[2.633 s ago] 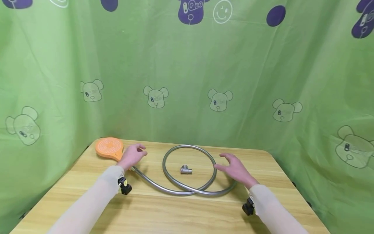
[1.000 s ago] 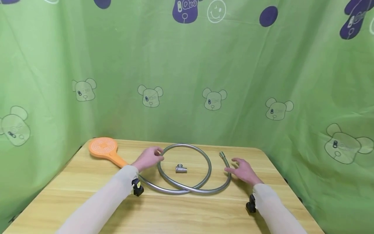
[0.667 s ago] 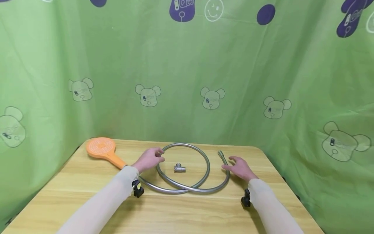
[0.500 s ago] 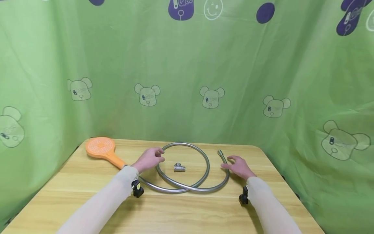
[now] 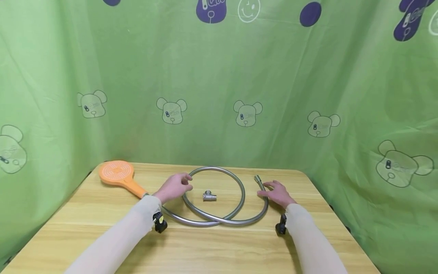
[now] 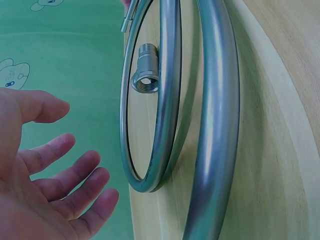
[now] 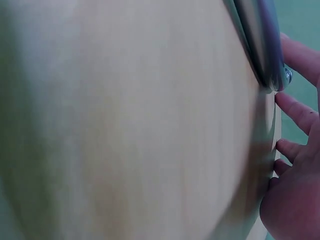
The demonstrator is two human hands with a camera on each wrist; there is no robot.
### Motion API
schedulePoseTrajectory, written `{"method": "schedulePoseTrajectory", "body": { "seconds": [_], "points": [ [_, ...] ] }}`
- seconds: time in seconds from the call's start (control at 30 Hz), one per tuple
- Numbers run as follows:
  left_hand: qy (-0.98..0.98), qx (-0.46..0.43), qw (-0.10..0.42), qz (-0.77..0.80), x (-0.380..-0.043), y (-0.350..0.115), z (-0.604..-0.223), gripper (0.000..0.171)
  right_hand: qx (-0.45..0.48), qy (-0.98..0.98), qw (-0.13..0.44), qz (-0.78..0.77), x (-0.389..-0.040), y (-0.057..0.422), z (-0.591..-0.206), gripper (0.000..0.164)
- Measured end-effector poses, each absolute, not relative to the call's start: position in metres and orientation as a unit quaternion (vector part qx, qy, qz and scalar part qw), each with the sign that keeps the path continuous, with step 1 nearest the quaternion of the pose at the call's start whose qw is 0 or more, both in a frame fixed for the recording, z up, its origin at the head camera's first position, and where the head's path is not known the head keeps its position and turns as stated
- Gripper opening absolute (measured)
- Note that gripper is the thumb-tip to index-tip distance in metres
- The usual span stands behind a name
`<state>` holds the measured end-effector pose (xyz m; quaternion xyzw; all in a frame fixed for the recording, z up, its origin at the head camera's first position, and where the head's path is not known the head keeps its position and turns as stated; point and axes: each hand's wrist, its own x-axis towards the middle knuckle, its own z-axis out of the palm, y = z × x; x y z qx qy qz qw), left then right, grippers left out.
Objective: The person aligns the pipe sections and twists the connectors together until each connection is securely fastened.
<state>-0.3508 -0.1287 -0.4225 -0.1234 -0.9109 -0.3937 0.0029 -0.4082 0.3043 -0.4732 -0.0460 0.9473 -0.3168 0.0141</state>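
Note:
In the head view a coiled metal shower hose (image 5: pixel 205 223) lies on the table, joined at its left end to an orange shower head (image 5: pixel 117 171). A small chrome tee fitting (image 5: pixel 209 196) rests inside the loop; the left wrist view shows the fitting's (image 6: pixel 147 67) threaded opening. My left hand (image 5: pixel 173 187) hovers at the loop's left side, fingers relaxed and holding nothing. My right hand (image 5: pixel 278 193) reaches to the hose below its free end (image 5: pixel 257 179), thumb and fingers spread on either side of it. In the right wrist view the hose (image 7: pixel 260 40) passes beside those fingers.
The wooden table (image 5: pixel 205 251) has its far edge just behind the loop. A green curtain (image 5: pixel 205 68) with printed bears hangs behind and on both sides. A black wrist camera (image 5: pixel 159 222) sits on the left sleeve, another on the right.
My left hand has moved right, from the shower head's handle to the loop's side. My right hand has crept left toward the hose near its free end. Hose, fitting and shower head stay put.

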Motion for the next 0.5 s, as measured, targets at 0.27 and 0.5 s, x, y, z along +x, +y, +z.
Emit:
{"method": "schedulePoseTrajectory", "body": {
  "seconds": [0.27, 0.5],
  "points": [
    [-0.911, -0.127, -0.006, -0.393, -0.3499, -0.1218, -0.4208, 0.037, -0.062, 0.955, -0.014, -0.290, -0.4038, 0.3135, -0.4786, 0.073],
    [-0.909, -0.128, -0.007, -0.397, -0.3475, -0.1213, -0.4234, 0.037, -0.050, 0.949, -0.001, -0.311, -0.4078, 0.3121, -0.4791, 0.065]
  ]
}}
